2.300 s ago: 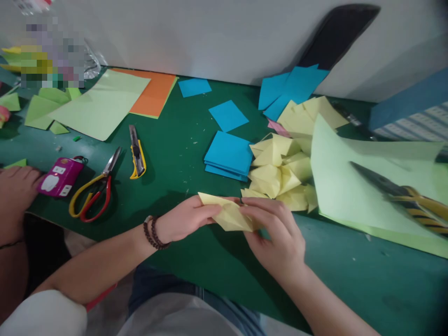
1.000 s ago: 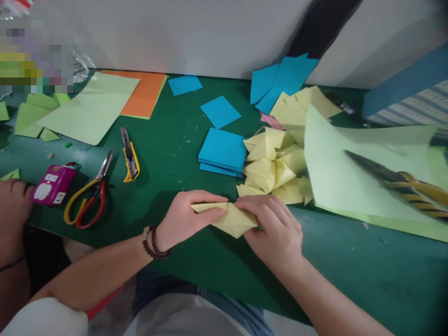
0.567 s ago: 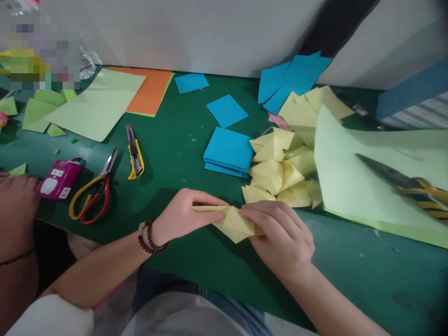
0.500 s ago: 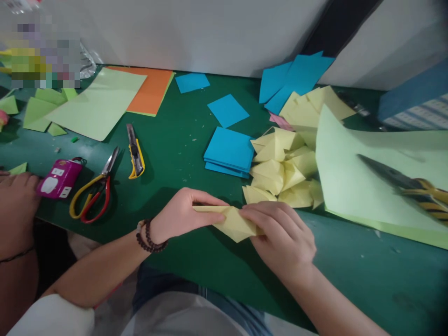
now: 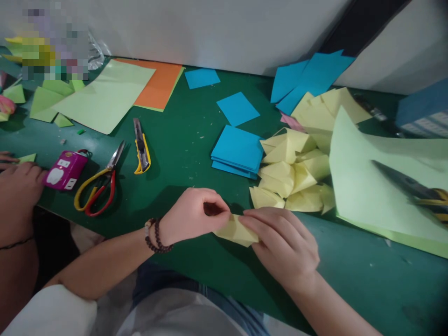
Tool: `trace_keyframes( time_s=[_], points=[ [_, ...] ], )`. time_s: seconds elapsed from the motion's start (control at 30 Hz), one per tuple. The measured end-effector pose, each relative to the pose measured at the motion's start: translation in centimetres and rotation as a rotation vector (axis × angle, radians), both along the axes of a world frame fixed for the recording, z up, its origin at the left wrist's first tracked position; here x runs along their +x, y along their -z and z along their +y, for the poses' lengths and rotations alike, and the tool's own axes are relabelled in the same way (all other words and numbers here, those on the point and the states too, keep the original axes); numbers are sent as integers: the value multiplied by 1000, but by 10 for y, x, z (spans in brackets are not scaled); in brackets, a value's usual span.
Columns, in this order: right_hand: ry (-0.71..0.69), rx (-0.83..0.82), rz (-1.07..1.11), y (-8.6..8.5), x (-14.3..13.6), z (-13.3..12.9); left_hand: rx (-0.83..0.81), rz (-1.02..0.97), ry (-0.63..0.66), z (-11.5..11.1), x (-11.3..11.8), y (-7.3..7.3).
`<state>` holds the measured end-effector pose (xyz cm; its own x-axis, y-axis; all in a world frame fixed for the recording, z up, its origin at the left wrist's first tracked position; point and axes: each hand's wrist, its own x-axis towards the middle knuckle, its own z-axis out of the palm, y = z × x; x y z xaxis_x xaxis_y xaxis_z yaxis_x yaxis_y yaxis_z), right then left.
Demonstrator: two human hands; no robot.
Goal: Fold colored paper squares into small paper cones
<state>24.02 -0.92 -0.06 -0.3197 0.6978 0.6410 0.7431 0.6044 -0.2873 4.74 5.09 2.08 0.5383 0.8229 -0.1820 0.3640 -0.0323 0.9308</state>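
Note:
A small folded piece of yellow paper (image 5: 235,232) is held between both hands over the table's front edge. My left hand (image 5: 194,213), with beaded bracelets at the wrist, pinches its upper left edge between thumb and forefinger. On the paper's right end, my right hand (image 5: 285,242) is closed, fingers bent over the top; its thumb is mostly hidden. Just beyond my right hand lies a heap of folded yellow paper pieces (image 5: 294,175). A stack of blue paper squares (image 5: 237,148) rests beside that heap.
Scissors (image 5: 101,179), a yellow utility knife (image 5: 142,148) and a magenta box-shaped device (image 5: 66,170) lie to the left. Another person's hand (image 5: 23,186) rests at the far left. Light green sheets (image 5: 388,186) with dark-bladed scissors (image 5: 408,179) on top cover the right side.
My left hand has shifted its grip from the paper's left end to a pinch at its top edge, and the paper's left flap no longer sticks out. The view has shifted slightly.

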Motion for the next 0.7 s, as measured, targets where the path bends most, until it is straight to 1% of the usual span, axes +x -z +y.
trace_keyframes(
  time_s=[0.2,0.27,0.33,0.47,0.53,0.6,0.7],
  points=[
    [-36,-39,-14,3,-1,-2,97,28,-37,-4,4,1],
    [-36,-38,-16,1,-1,-1,107,23,-56,-4,5,0],
    [-7,-33,-8,-1,-1,1,47,-5,-65,-1,4,-1],
    [123,-61,19,-4,1,4,-235,-100,-81,5,1,-4],
    [199,-81,18,-4,2,4,-288,-141,-103,5,-1,-4],
    [238,-107,8,-3,3,4,-211,-125,-132,3,-1,-1],
    [192,-120,-50,-3,3,5,43,-31,-165,-2,-1,4]
  ],
)
